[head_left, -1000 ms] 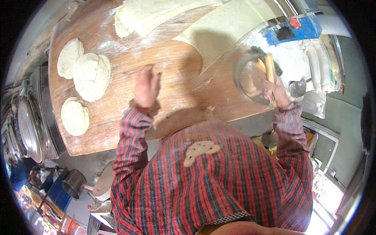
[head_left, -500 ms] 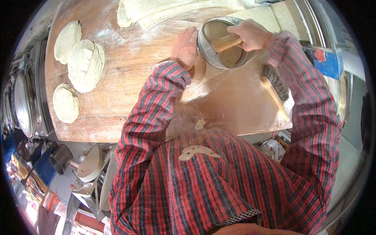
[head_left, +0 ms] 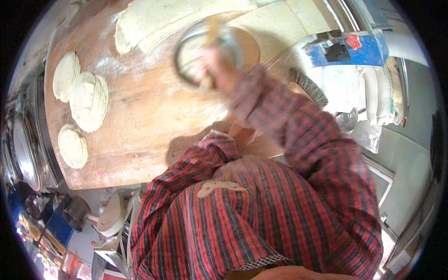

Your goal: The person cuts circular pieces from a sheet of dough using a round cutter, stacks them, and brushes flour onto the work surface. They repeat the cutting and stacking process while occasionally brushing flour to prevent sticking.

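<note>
My right hand (head_left: 218, 67), smeared by motion, grips the wooden bar handle (head_left: 213, 30) that crosses a round metal dough cutter (head_left: 179, 58). The cutter is blurred near the table's far middle, by the rolled dough sheet (head_left: 163, 21). Something pale shows through the ring. A round brown patch (head_left: 250, 45) shows just right of the cutter, bordered by dough. Close to my body, my left hand (head_left: 243, 136) is low over the near edge of the board. My right sleeve hides most of it, so its fingers do not show.
Overlapping thin dough rounds (head_left: 88, 102) lie at the left, with a smaller stack (head_left: 73, 147) nearer. All rest on a floured wooden board (head_left: 140, 135). A bristle brush (head_left: 308, 86) sits right of my forearm, before a blue box (head_left: 345, 51). Metal pans (head_left: 25, 149) stand beyond the left edge.
My right hand has moved left with the cutter, its handle now running nearly front to back. My left hand has left the cutter's side and drawn back toward my body. The view has shifted.
</note>
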The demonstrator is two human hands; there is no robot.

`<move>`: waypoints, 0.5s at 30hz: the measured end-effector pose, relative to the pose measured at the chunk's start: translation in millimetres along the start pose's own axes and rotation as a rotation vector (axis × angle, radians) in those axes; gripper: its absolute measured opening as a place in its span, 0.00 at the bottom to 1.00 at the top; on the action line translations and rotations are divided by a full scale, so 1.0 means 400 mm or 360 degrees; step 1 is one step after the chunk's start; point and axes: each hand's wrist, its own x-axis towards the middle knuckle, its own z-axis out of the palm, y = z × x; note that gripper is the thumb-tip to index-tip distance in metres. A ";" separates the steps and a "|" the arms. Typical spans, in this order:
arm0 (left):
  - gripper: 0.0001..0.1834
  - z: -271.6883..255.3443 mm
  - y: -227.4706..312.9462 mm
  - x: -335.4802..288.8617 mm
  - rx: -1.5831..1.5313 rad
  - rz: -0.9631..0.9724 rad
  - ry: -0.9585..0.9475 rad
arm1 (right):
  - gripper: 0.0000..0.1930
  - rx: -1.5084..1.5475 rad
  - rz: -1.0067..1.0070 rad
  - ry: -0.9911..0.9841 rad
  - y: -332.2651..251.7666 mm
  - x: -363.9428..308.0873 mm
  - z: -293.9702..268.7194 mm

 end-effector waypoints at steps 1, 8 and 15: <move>0.12 0.005 0.000 -0.008 0.0177 0.0157 0.0124 | 0.07 -0.0138 0.0115 -0.0313 0.020 0.003 0.002; 0.14 -0.149 -0.016 -0.010 0.0551 0.0769 0.0420 | 0.17 -0.2219 -0.0992 0.0156 -0.207 -0.044 -0.402; 0.16 -0.195 0.001 0.278 0.0446 0.0927 0.0724 | 0.20 -0.3579 -0.0782 -0.0064 -0.481 0.072 -0.528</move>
